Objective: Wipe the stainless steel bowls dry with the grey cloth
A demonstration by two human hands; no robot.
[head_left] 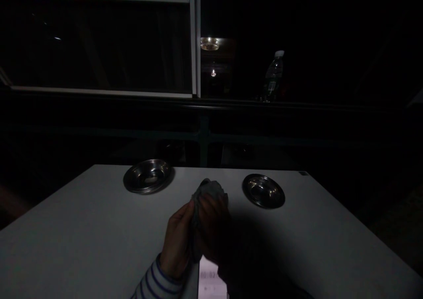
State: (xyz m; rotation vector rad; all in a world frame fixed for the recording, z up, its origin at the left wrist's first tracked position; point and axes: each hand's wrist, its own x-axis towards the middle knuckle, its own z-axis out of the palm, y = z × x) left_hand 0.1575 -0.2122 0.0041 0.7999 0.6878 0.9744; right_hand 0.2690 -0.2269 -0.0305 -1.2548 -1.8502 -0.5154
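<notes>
The cloth (pixel 216 188) is a dull grey, with no pattern that can be made out in the gloom. The left sleeve (pixel 157 283) is white, ringed with dark blue stripes, while the right sleeve is lost in black shadow. The table (pixel 99 233) is white, dimmed to grey. Both the dishes (pixel 130 184) on the left and the dish (pixel 262 192) on the right are shiny silver, streaked with dark reflections and pale glints. The phone (pixel 211 285) glows pinkish white with grey digits. The window frame (pixel 109 92) is greyish white, the bottle (pixel 274 72) clear with a white cap, and the ceiling lamp (pixel 209 44) a warm cream.
</notes>
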